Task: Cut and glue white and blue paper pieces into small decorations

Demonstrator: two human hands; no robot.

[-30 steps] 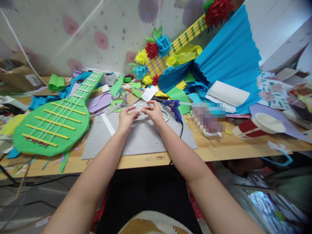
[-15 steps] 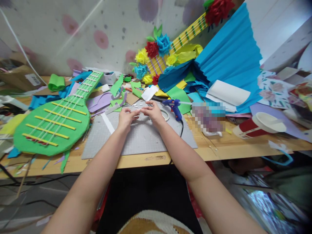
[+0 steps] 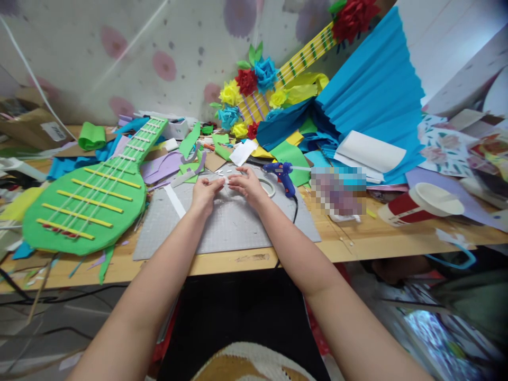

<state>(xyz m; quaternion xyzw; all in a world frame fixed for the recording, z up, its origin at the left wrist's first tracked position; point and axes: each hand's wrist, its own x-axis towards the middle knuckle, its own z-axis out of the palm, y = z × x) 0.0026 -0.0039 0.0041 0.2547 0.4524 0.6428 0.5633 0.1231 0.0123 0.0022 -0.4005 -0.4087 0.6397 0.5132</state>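
Observation:
My left hand [image 3: 205, 196] and my right hand [image 3: 246, 186] meet fingertip to fingertip above the grey cutting mat [image 3: 238, 233]. Between them is a small white piece [image 3: 226, 180], perhaps paper, pinched by my left thumb and fingers. My right fingertips press against it from the other side. Several tiny white bits lie on the mat just beyond my fingers. A white paper strip [image 3: 175, 201] lies left of my left hand. Close to my right hand are a roll of tape [image 3: 269, 187], partly hidden, and a blue glue gun [image 3: 284, 177] with its cord.
At the left lies a green paper lute [image 3: 85, 209] with yellow bars and white strings. Coloured paper scraps, paper roses [image 3: 246, 82] and a blue pleated sheet [image 3: 377, 90] crowd the back. A lidded paper cup [image 3: 420, 203] stands at the right, near the wooden table's front edge.
My fingers have shifted slightly around the white piece, which shows more clearly now. My right fingers look a little more spread. The surrounding things stay put.

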